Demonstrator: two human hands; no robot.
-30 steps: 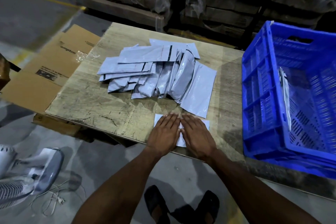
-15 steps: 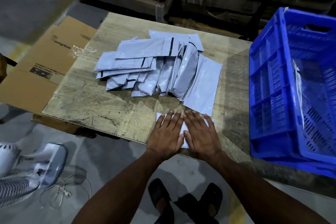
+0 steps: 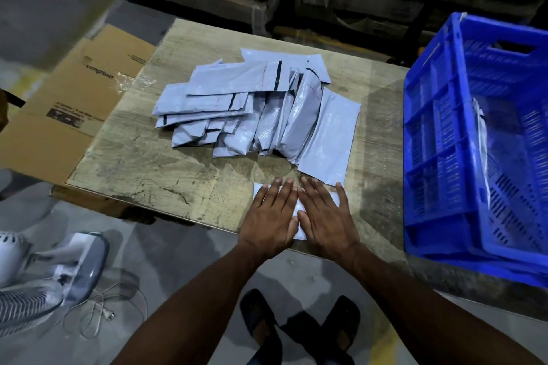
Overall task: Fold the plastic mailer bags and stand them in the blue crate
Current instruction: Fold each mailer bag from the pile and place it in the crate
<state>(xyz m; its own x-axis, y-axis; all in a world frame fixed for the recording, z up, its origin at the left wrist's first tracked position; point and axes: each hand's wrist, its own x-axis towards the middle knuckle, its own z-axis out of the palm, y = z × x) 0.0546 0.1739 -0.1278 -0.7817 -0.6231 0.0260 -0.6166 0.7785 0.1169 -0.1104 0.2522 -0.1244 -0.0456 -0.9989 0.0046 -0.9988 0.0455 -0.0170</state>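
The flattened cardboard box (image 3: 74, 104) left of the table is showing the letters "ompton" (the start is lying hidden); its smaller print and dark label are staying too blurred to read. Nothing else is carrying legible text.

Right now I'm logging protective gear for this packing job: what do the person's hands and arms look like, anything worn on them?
Nothing is worn. The left hand and right hand are bare, without gloves, and no rings, watch or wristband show. Both forearms are bare too; no sleeve reaches into view.
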